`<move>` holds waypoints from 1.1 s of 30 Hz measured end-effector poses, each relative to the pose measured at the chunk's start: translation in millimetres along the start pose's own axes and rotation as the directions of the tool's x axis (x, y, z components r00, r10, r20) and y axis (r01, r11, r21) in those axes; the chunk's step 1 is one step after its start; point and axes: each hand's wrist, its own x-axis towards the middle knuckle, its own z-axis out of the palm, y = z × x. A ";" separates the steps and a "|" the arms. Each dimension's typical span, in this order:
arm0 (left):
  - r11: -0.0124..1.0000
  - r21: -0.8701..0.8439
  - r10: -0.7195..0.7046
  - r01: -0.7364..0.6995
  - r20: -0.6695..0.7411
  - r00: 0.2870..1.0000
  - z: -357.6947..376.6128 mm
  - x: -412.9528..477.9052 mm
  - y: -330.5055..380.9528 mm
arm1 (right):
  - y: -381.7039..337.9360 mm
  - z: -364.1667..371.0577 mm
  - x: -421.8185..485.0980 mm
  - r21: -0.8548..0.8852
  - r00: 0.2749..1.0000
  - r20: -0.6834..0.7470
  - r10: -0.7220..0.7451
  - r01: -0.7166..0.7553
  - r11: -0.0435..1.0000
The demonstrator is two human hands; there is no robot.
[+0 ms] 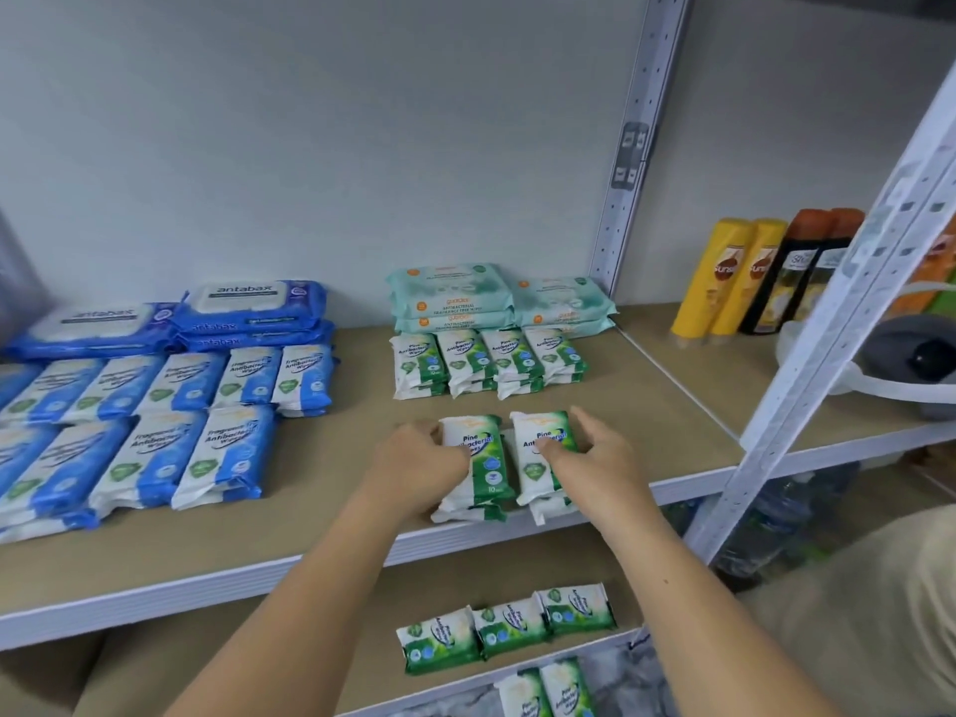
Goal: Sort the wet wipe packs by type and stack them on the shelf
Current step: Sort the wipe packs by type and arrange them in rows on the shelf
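Note:
Two short stacks of green Pine Antibacterial wipe packs lie near the front edge of the shelf board (331, 514). My left hand (419, 465) grips the left stack (483, 468) from its left side. My right hand (589, 458) grips the right stack (540, 447), thumb on top. Behind them stands a row of the same green packs (489, 362), and further back the mint-green packs (499, 297). Blue Fragrance Antibacterial packs (155, 421) and large blue antabax packs (217, 318) fill the left side.
More green packs (507, 626) lie on the lower shelf, with two more (546, 688) further down. Yellow and dark shampoo bottles (760, 276) stand on the neighbouring shelf at right, beyond the white metal uprights (807, 364). A grey object in a white container (900, 359) sits at far right.

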 end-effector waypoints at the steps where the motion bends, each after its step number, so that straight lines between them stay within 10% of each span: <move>1: 0.999 -0.036 0.009 -0.008 0.007 1.000 -0.7 -0.7 -0.5 | 0.3 -1.2 -0.7 0.000 1.000 0.005 -0.027 0.027 1.000; 19: 0.930 0.051 0.364 -0.363 -0.249 0.898 -5.7 -13.0 -7.0 | -8.3 -10.8 -23.5 -0.228 0.921 -0.075 -0.382 0.358 0.906; 25: 0.693 0.295 0.675 -0.658 0.055 0.736 -8.5 -30.8 -18.3 | -10.2 -31.1 -45.4 -0.382 0.758 0.262 -0.597 0.650 0.657; 33: 0.688 0.294 0.693 -0.664 0.008 0.721 -4.4 -28.5 -26.2 | 13.7 -26.0 -44.2 -0.405 0.699 0.217 -0.681 0.700 0.589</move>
